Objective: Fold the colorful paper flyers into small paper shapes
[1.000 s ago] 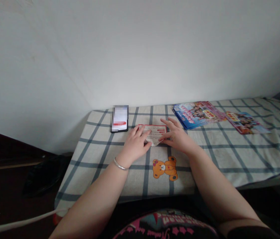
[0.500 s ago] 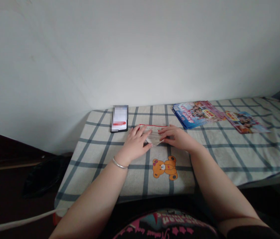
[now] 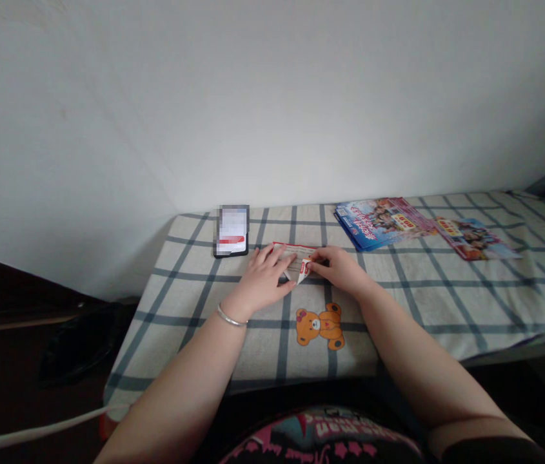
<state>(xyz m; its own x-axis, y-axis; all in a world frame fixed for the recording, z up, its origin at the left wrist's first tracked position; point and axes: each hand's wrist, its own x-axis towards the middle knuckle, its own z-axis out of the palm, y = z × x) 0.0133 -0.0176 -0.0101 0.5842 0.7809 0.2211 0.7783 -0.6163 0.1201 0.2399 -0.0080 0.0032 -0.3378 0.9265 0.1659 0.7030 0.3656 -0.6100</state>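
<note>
A small folded paper (image 3: 292,256), printed with lines of text and edged red along its far side, lies on the checked cloth between my hands. Its near end comes to a point. My left hand (image 3: 266,274) rests over its left part with the fingers spread, a silver bangle on the wrist. On the right, my right hand (image 3: 337,267) pinches the paper's right flap, folded over to show white with red marks. The fingertips of that hand partly cover the flap.
A phone (image 3: 232,231) with a lit screen lies at the back left. Stacked colourful flyers (image 3: 381,222) and another flyer (image 3: 478,238) lie at the back right. An orange bear print (image 3: 320,327) marks the cloth (image 3: 262,351) in front. The white wall (image 3: 272,109) rises behind the table.
My right hand has moved slightly left, bringing the paper's right flap over so that its white and red side shows. My left hand stays almost where it was.
</note>
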